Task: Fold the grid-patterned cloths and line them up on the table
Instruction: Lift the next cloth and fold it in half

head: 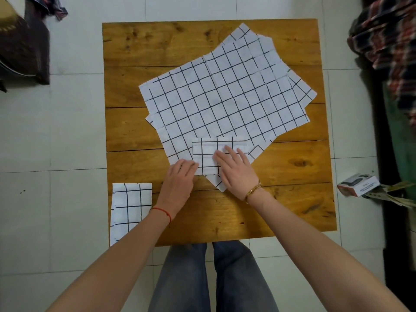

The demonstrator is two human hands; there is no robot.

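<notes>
A stack of unfolded white cloths with a black grid point(225, 93) lies skewed across the wooden table point(292, 199). On its near corner sits a small folded grid cloth point(207, 152). My right hand point(236, 170) lies flat on that folded cloth with straight fingers. At the folded cloth's left edge my left hand point(177, 181) has its fingers curled against the edge; whether it pinches the cloth is not visible. Another folded grid cloth point(129, 206) lies at the table's near left corner, partly under my left forearm.
Pale floor tiles surround the table. A dark bag and bundled fabric point(22, 46) lie at the far left. Checked clothing point(387, 41) hangs at the right, with a small box point(358, 184) on the floor below it. My legs stand at the table's near edge.
</notes>
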